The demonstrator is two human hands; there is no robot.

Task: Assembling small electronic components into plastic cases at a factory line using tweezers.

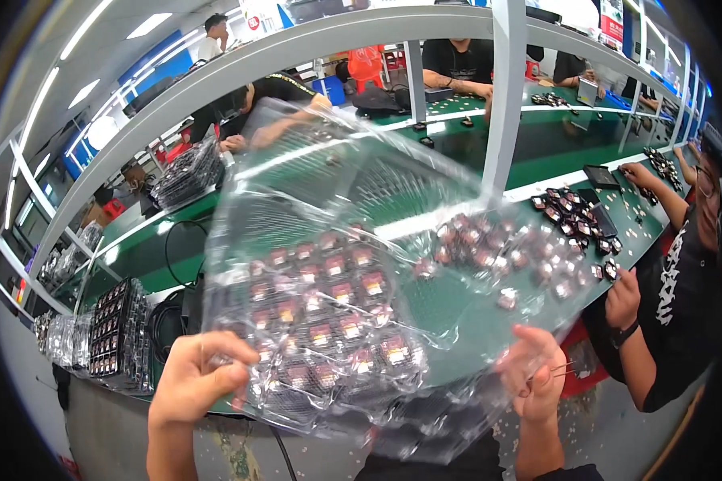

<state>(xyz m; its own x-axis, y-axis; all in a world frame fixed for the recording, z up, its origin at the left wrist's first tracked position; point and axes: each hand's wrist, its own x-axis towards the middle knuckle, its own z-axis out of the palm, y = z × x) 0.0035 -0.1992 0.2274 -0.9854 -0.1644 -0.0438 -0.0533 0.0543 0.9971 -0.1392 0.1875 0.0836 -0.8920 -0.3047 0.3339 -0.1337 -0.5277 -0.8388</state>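
Observation:
I hold up a large clear plastic blister tray in front of me with both hands. My left hand grips its lower left edge. My right hand grips its lower right edge and also has thin tweezers sticking out between the fingers. Through the tray I see another tray on the green bench, filled with several small square dark-and-copper components. More of these components lie loose on the bench to the right.
Stacks of filled trays stand at the left, with a black cable behind. A co-worker in a black shirt sits at my right, hand near the parts. A white post and other workers are across the bench.

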